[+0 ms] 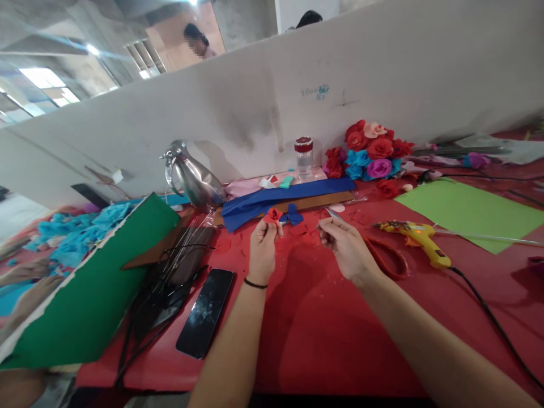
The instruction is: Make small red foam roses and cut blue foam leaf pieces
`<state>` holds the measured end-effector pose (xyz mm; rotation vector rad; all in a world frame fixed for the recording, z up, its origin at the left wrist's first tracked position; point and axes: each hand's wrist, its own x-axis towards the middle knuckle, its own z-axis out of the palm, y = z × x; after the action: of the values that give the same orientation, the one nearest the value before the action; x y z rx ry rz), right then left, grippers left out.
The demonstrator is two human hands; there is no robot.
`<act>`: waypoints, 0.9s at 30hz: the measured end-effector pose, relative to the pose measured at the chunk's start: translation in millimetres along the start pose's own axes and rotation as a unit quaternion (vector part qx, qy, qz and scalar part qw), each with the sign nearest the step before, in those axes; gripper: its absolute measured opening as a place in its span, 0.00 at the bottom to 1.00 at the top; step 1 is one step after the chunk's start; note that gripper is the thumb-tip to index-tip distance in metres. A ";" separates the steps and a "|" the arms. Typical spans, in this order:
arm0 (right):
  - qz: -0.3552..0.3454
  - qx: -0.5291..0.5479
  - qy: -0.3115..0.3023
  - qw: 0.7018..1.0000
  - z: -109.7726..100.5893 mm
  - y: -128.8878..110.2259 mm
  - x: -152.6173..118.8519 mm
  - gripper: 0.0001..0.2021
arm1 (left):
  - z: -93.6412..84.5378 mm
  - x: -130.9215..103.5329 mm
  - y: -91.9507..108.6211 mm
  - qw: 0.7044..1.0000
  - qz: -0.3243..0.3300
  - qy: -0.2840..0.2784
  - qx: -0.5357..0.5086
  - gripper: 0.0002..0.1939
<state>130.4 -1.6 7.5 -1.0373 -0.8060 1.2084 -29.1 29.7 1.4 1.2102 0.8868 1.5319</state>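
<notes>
Pinched in the fingers of my left hand point(263, 243) is a small red paper flower point(272, 215), its petals facing up. My right hand point(342, 243) is held apart to the right, thumb and fingertips pressed together; whatever is between them is too small to make out. Scissors with red handles point(389, 263) lie on the table just beyond and beside my right hand, partly hidden by it. A dark blue folded paper piece point(293, 215) sits right behind the red flower. Red paper scraps point(300, 229) are scattered between my hands.
A yellow glue gun point(419, 238) with a lit orange light lies at right, near green paper point(471, 209). Behind are blue paper strips point(289, 195), a jar point(304, 156), a steel jug point(193, 178) and paper roses point(374, 150). A phone point(205, 313) lies left; another person's hands point(32, 283) are beyond a green board point(93, 300).
</notes>
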 end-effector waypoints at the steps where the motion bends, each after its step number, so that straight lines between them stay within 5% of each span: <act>1: -0.002 -0.012 0.007 1.000 -0.5 1.2 0.8 0.10 | -2.1 1.5 -0.3 1.000 0.007 0.013 -0.007 0.13; 7: -0.063 -0.254 -0.074 0.962 -1.9 13.4 2.2 0.08 | -4.1 2.6 1.5 0.999 0.018 0.027 -0.025 0.13; 9: -0.120 -0.380 -0.111 0.911 -0.8 22.6 0.2 0.06 | -2.2 2.3 1.5 0.999 0.014 0.029 -0.031 0.13; 13: -0.301 -0.567 -0.154 0.751 5.8 41.9 -9.5 0.13 | -1.0 3.4 0.7 0.997 0.029 0.032 -0.064 0.12; 15: -0.321 -0.612 -0.179 0.700 10.3 46.1 -14.6 0.12 | -2.1 4.4 0.6 0.996 0.038 0.037 -0.067 0.13; 21: -0.217 -0.680 -0.160 0.682 17.9 36.7 -15.9 0.07 | -0.9 4.1 3.6 0.998 0.030 0.025 -0.046 0.15; 27: -0.201 -0.682 -0.184 0.678 15.0 35.3 -13.3 0.10 | 2.5 -0.9 1.8 0.999 0.006 -0.012 -0.036 0.14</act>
<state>101.9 -10.4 -20.0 -1.6221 -2.3017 0.2142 -27.1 28.3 3.5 1.1812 0.8050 1.5427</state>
